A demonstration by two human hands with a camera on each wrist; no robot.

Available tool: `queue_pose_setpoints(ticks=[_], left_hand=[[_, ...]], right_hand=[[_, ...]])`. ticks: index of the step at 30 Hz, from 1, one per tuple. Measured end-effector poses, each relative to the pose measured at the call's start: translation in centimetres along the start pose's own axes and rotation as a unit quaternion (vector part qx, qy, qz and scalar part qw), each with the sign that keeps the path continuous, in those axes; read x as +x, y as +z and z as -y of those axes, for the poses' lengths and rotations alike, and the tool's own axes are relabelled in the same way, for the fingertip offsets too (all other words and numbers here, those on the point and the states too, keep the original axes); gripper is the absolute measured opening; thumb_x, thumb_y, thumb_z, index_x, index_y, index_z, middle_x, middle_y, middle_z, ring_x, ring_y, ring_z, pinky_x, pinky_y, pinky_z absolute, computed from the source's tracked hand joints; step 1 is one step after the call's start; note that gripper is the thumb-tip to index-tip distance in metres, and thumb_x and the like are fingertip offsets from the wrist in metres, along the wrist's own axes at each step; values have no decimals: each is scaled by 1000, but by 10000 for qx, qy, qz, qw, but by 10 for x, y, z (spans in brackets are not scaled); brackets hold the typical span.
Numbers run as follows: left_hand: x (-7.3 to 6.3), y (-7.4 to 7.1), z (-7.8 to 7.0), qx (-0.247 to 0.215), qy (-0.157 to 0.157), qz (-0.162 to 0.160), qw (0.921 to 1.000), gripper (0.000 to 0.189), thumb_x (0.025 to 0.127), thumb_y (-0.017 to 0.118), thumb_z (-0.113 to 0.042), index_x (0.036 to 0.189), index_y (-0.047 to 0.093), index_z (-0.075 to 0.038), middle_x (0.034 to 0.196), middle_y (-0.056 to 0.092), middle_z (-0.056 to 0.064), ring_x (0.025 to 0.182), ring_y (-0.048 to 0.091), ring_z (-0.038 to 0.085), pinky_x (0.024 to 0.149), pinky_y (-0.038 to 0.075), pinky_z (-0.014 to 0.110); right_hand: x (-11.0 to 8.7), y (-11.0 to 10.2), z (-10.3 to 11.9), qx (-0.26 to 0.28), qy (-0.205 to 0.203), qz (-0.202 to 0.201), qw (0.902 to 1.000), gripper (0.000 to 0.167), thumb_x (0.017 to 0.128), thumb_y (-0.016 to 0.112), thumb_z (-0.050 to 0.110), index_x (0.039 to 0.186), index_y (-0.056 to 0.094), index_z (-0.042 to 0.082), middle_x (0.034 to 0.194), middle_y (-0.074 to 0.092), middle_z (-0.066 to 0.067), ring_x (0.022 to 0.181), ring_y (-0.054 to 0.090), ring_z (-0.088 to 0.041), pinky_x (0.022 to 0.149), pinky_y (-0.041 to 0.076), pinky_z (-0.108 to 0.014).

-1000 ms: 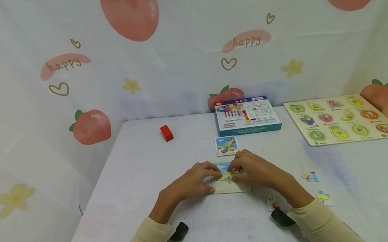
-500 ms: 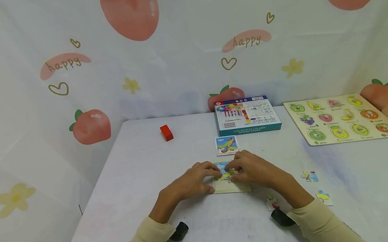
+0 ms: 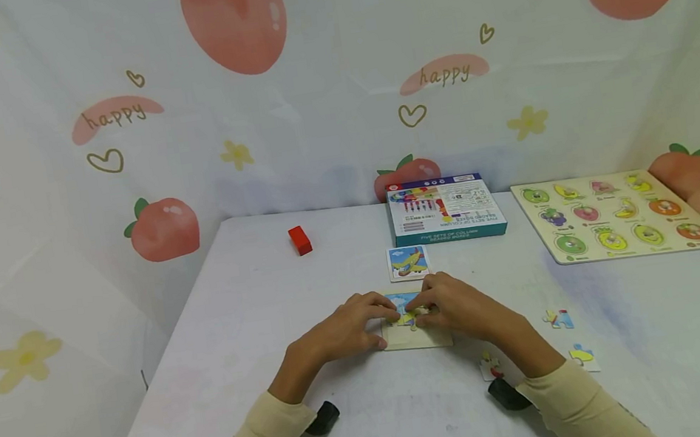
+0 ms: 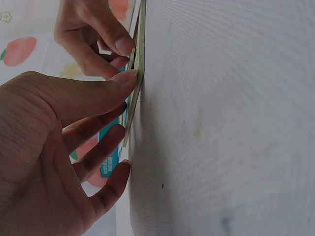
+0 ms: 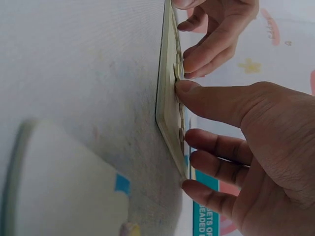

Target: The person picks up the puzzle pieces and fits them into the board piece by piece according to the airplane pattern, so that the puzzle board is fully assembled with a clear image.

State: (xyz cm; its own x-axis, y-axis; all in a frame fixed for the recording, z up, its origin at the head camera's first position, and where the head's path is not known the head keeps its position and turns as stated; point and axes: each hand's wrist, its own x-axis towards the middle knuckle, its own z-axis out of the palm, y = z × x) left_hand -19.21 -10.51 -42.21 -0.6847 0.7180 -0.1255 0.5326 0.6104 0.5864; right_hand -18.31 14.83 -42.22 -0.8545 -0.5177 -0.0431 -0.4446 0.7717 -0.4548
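Puzzle pieces lie in the far half of the tray on the tabletop, where the right hand pinches one between thumb and fingertip, while the left hand is clamped on the tray's left side. Loose pieces lie to the tray's right, some nearer the person, and a plane card lies just beyond it. Farther beyond the tray sit a box, a fruit board off right, and a red block off left.
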Motion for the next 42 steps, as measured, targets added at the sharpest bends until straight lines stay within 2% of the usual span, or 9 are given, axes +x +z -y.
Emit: queue_pose_setpoints(ticks=[10, 16, 25, 29, 34, 42], left_hand=[[0, -1, 0, -17, 79, 10, 10000, 43, 96, 76, -10, 138, 71, -12, 147, 58, 4, 135, 49, 27, 112, 42, 53], [-1, -1, 1, 35, 71, 0, 10000, 42, 96, 76, -11, 138, 71, -13, 147, 58, 3, 135, 50, 27, 113, 42, 52], [2, 1, 2, 64, 230, 67, 9997, 48, 96, 74, -7, 143, 68, -12, 153, 56, 3, 139, 47, 28, 114, 41, 51], [3, 4, 1, 194, 338, 205, 9990, 54, 97, 69, -3, 149, 63, -15, 157, 56, -1, 142, 46, 27, 109, 40, 51], [4, 7, 0, 346, 241, 330, 9986, 60, 99, 65, -3, 155, 57, -21, 157, 56, -4, 142, 45, 25, 102, 40, 45], [1, 7, -4, 529, 202, 447, 9974, 59, 101, 60, -6, 158, 53, -20, 164, 48, -5, 148, 39, 26, 102, 38, 44]], right_hand=[[0, -2, -1, 18, -43, 54, 10000, 25, 95, 81, 25, 119, 83, 18, 92, 60, 7, 88, 49, -12, 76, 44, -29], [1, -1, 0, 21, 138, 29, 9999, 25, 95, 81, 26, 120, 83, 20, 93, 59, 6, 88, 50, -13, 75, 45, -30], [1, 3, 0, 176, 487, -286, 9982, 36, 91, 85, 29, 121, 78, 12, 97, 62, 4, 97, 56, -15, 87, 53, -38], [2, 4, -1, 213, 530, -312, 9979, 36, 90, 86, 30, 120, 77, 11, 97, 63, 3, 97, 56, -17, 89, 54, -39], [2, 4, -2, 277, 614, -275, 9974, 37, 90, 86, 32, 120, 78, 12, 97, 62, 2, 98, 56, -18, 89, 54, -38], [1, -3, -13, 565, 340, 4, 9978, 34, 93, 84, 31, 121, 77, 12, 99, 64, 3, 94, 58, -14, 87, 54, -37]])
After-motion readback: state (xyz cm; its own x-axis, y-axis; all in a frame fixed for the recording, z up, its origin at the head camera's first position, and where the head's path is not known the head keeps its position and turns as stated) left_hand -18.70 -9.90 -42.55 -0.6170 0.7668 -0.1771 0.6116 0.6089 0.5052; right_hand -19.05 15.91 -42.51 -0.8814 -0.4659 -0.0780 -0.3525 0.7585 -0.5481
